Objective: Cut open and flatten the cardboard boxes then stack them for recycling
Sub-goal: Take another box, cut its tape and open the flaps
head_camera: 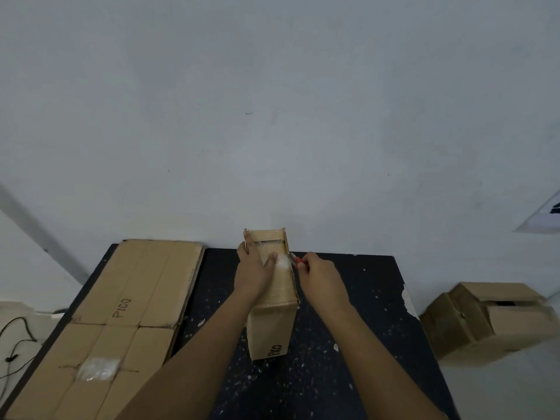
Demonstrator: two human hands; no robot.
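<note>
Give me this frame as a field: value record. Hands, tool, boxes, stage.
left hand: rests on top of the upright cardboard box, fingers over its far end
right hand: grips a red-handled cutter, blade at the box's taped right top edge
flattened cardboard: lies on the left of the dark table
other box: uncut, on the floor to the right
stage: cutting tape; box not yet flattened

Pale wall [272,101] behind dark table [348,298]
</note>
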